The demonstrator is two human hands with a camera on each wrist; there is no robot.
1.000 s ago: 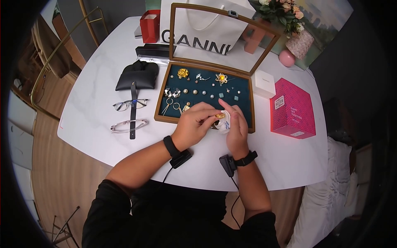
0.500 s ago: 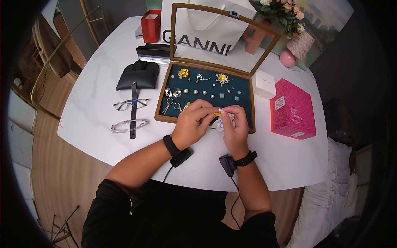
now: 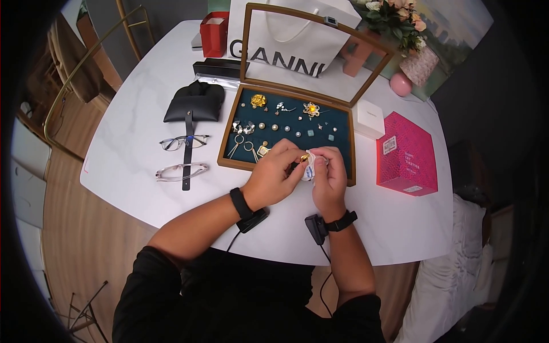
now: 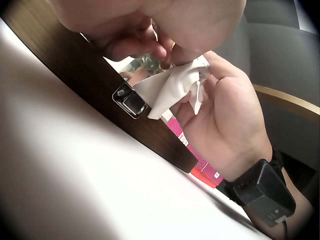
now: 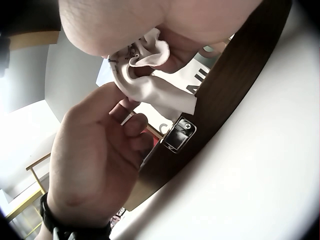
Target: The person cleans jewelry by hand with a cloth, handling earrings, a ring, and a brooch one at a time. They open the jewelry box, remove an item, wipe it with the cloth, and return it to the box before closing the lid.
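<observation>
Just over the front edge of a wooden jewelry box (image 3: 230, 162), both hands meet. My left hand (image 3: 269, 182) pinches a small gold piece of jewelry (image 3: 305, 158), mostly hidden by fingers and cloth. My right hand (image 3: 330, 182) grips a white cloth (image 3: 309, 171) against that piece with thumb and bent fingers. A loose end of the cloth hangs below the fingers, as the right wrist view shows. Inside the box, on dark green lining, lie a gold flower brooch (image 3: 311, 109), a gold ornament (image 3: 258, 100), pearl studs and several earrings.
The glass lid (image 3: 246, 46) stands raised behind the hands. On the left lie two pairs of glasses (image 3: 182, 172) and a black pouch (image 3: 194, 106). To the right are a white box (image 3: 369, 120) and a pink box (image 3: 407, 154). A white paper bag (image 3: 337, 48) stands behind.
The right hand's extended index finger has bent in, and its fingers have closed over the cloth around the gold piece. The left hand keeps its pinch. The head view has shifted slightly.
</observation>
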